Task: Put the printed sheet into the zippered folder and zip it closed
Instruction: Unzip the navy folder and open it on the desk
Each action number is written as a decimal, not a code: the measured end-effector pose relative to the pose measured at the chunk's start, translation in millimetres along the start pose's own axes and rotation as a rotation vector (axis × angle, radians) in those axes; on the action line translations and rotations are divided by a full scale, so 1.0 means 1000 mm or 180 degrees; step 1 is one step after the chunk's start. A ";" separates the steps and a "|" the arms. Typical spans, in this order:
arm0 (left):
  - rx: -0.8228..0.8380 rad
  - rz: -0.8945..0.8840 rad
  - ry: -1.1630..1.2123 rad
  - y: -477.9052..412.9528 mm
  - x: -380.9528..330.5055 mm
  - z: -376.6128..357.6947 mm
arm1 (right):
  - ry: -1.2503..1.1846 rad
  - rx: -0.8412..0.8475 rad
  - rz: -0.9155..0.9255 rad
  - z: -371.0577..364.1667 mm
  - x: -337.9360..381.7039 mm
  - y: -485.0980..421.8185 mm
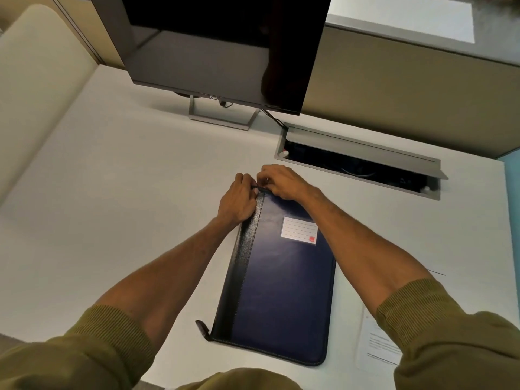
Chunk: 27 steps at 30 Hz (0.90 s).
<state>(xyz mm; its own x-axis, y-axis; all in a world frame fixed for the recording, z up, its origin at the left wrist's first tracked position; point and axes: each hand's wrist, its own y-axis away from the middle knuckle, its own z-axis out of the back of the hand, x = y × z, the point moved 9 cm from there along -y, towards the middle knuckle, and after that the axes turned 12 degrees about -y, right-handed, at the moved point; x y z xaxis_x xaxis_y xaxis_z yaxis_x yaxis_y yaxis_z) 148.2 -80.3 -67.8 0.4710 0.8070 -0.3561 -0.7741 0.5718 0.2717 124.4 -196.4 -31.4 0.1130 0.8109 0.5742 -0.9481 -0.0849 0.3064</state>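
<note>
The navy zippered folder point(281, 280) lies closed on the desk point(126, 192), the printed sheet point(377, 344) beside it. Its far corner is steadied by the left hand point(237, 202); the zipper pull point(260, 188) appears pinched by the right hand point(281, 182). Unzipping seems required next.

- zippered folder point(284, 288): dark blue smooth faux-leather cover with a slight sheen; black grained spine strip point(247, 257), stitched
- label point(299, 230): white paper, lined
- desk point(112, 192): matt white, smooth
- monitor point(219, 46): glossy black screen; stand point(222, 116) brushed grey metal
- sleeves point(84, 358): olive ribbed knit cloth
</note>
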 end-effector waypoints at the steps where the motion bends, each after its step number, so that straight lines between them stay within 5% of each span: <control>1: 0.0027 -0.0020 -0.0001 -0.001 0.000 0.000 | 0.0097 0.0042 0.0059 0.000 0.002 0.002; 17: -0.0006 0.0012 0.0071 0.007 0.002 0.003 | 0.0750 0.0187 -0.0383 0.030 -0.073 0.094; 27: -0.0140 0.0106 -0.0044 0.014 -0.005 0.007 | 0.0370 -0.0257 -0.1009 0.040 -0.123 0.178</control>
<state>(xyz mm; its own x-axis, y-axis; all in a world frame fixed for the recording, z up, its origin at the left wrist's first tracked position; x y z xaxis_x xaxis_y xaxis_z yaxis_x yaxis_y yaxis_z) 137.7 -75.5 -55.9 0.4503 0.8276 -0.3352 -0.8072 0.5378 0.2434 -46.5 -334.3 -17.5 0.3756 0.8504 0.3684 -0.8922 0.2242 0.3921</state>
